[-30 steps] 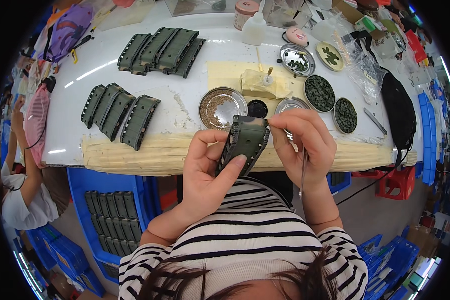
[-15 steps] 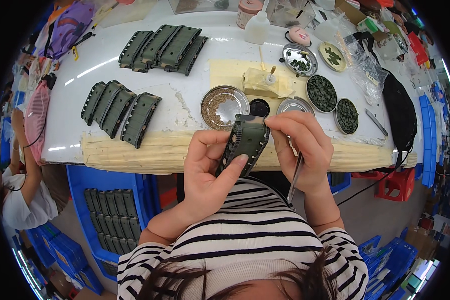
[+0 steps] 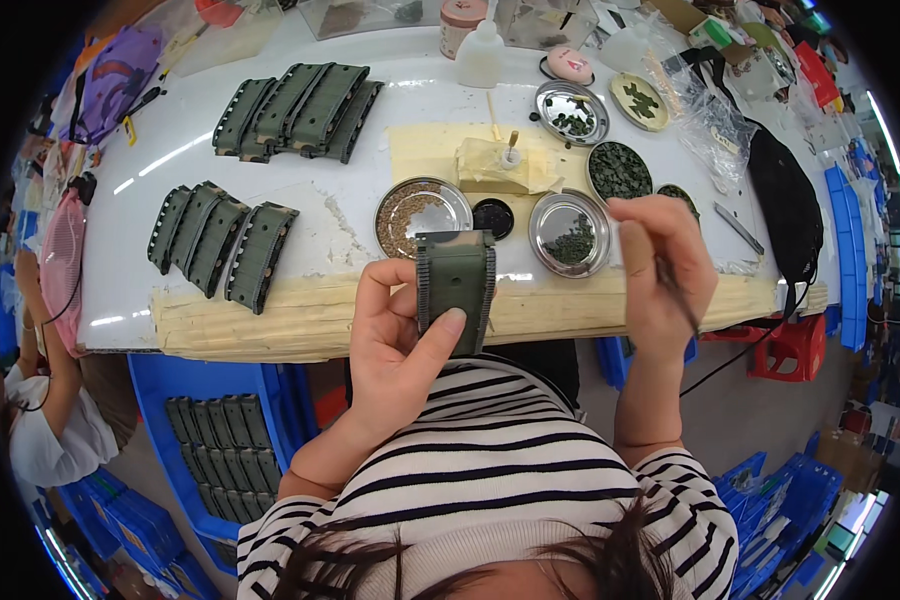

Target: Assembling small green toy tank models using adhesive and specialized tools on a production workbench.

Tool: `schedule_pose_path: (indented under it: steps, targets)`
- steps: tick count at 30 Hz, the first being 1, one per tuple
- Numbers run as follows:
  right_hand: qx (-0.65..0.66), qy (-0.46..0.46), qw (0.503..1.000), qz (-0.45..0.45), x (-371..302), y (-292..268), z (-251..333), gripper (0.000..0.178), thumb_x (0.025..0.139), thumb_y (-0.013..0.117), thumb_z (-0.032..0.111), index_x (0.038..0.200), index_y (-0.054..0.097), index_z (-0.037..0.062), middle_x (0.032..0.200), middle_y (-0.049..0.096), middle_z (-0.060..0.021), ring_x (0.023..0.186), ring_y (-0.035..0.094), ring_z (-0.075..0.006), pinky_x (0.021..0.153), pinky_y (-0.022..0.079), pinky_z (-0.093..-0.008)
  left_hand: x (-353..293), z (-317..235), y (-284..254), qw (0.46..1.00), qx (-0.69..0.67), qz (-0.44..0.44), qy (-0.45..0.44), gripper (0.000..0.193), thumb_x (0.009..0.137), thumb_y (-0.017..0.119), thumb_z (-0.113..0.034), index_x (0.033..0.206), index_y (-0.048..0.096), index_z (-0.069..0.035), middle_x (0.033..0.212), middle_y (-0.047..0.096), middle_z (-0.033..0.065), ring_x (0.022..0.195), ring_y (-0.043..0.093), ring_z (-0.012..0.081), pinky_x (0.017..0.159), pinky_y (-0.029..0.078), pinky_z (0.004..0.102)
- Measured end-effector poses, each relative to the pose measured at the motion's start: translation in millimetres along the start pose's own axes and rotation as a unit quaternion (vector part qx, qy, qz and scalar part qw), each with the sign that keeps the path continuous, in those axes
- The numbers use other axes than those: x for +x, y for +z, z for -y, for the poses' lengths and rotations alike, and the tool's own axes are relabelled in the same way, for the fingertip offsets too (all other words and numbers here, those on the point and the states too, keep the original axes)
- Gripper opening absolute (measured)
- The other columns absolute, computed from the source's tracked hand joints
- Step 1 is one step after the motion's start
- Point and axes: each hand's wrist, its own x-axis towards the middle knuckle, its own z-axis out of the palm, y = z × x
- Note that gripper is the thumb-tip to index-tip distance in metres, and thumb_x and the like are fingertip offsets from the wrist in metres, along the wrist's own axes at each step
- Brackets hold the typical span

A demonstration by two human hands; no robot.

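Observation:
My left hand [image 3: 388, 350] holds a dark green curved piece [image 3: 457, 275] upright, thumb on its face. The piece has ribbed side edges, a camouflage-patterned top end and a small hole. My right hand [image 3: 672, 265] is raised to the right of it, fingers closed round slim metal tweezers [image 3: 678, 298] that point back toward my forearm and are slightly blurred. Closest to that hand are a round metal dish [image 3: 537, 222] with small dark green bits [image 3: 572, 241] and a fuller tin of dark green bits [image 3: 620, 172]. Whether the fingertips pinch a bit is not visible.
Similar green pieces lie in two groups [image 3: 300, 110] [image 3: 225, 240] on the left. A dish of brown bits [image 3: 381, 232], a black cap [image 3: 492, 218] and a taped block [image 3: 505, 165] stand mid-table. A blue crate [image 3: 148, 400] of pieces is below left.
My right hand has left the piece's top edge and moved right, beside the dishes. My left hand has turned the piece more upright, its face toward me.

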Motion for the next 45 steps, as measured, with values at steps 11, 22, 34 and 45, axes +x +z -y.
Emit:
schedule_pose_path:
  steps: [11, 22, 34, 45]
  targets:
    - [-0.291, 0.094, 0.943, 0.129, 24, -91, -45, 0.015, 0.078, 0.065, -0.002, 0.093, 0.066, 0.0006, 0.081, 0.063, -0.0087, 0.073, 0.061, -0.0190, 0.063, 0.046, -0.0288, 4, -11, 7, 0.992, -0.082, 0.025, -0.092, 0.042, 0.094, 0.046, 0.001, 0.134, 0.032, 0.000, 0.124, 0.055, 0.0245, 0.113, 0.058, 0.0294, 0.098, 0.048, 0.0399]
    - [-0.303, 0.084, 0.926, 0.211, 32, -89, -60, 0.014, 0.076, 0.065, -0.003, 0.089, 0.063, -0.0010, 0.082, 0.060, -0.0114, 0.072, 0.059, -0.0234, 0.065, 0.045, -0.0311, 1, -11, 3, 0.993, -0.079, 0.011, -0.089, 0.041, 0.094, 0.045, 0.001, 0.133, 0.034, 0.000, 0.124, 0.055, 0.0233, 0.112, 0.058, 0.0287, 0.098, 0.048, 0.0401]
    - [-0.282, 0.012, 0.950, 0.136, 23, -90, -63, 0.013, 0.079, 0.056, -0.010, 0.086, 0.052, 0.0002, 0.079, 0.057, -0.0120, 0.065, 0.055, -0.0288, 0.060, 0.043, -0.0317, 2, -12, 5, 0.995, -0.055, -0.006, -0.088, 0.043, 0.093, 0.047, -0.002, 0.134, 0.034, 0.000, 0.123, 0.054, 0.0246, 0.109, 0.060, 0.0292, 0.095, 0.050, 0.0413]
    - [-0.295, 0.083, 0.948, 0.084, 16, -90, -60, 0.020, 0.076, 0.063, -0.007, 0.094, 0.064, 0.0022, 0.078, 0.067, -0.0054, 0.069, 0.061, -0.0113, 0.059, 0.043, -0.0240, 0, -11, 3, 0.998, -0.014, 0.037, -0.054, 0.039, 0.093, 0.046, 0.004, 0.130, 0.035, 0.002, 0.120, 0.057, 0.0173, 0.111, 0.059, 0.0217, 0.096, 0.048, 0.0338]
